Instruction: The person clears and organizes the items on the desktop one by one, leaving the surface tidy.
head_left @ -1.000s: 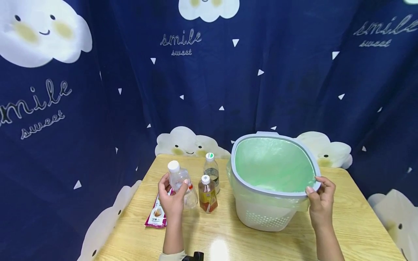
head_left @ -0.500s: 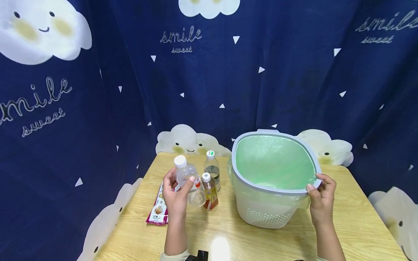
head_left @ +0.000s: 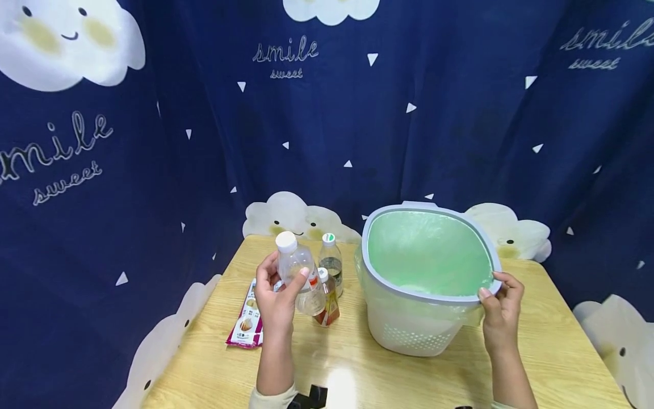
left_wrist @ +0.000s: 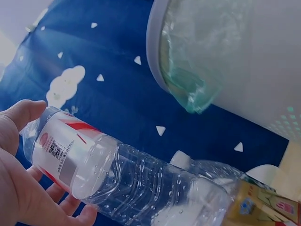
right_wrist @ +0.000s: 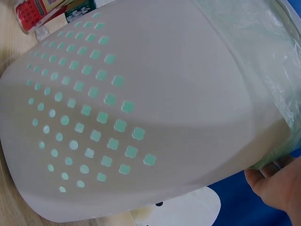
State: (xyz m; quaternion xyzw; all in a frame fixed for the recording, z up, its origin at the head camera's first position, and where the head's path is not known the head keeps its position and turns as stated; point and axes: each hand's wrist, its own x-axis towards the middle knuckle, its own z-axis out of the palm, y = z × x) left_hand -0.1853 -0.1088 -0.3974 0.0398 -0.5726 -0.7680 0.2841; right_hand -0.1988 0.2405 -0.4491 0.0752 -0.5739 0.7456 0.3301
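My left hand [head_left: 276,301] holds a clear, see-through plastic bottle [head_left: 298,267] with a white cap, tilted above the table. Its thumb lies across the front; in the left wrist view a red-and-white label [left_wrist: 68,148] shows on the bottle. My right hand [head_left: 503,312] pinches the near right corner of the grey rim of a white trash bin [head_left: 403,329]. A pale green bag [head_left: 429,250] lines the bin and folds over the rim. Seen from the right wrist, the fingers [right_wrist: 268,170] are at the bag's edge, partly hidden behind the bin.
Behind the held bottle stand a drink bottle [head_left: 329,309] with amber contents and a clear bottle [head_left: 332,264] with a dark label. A pink-and-white snack packet [head_left: 246,324] lies flat on the left of the wooden table [head_left: 378,380]. A blue curtain [head_left: 327,125] hangs behind.
My left hand has carried the clear bottle up and to the right, and it now partly covers the amber drink bottle. My right hand keeps its hold on the bin's rim.
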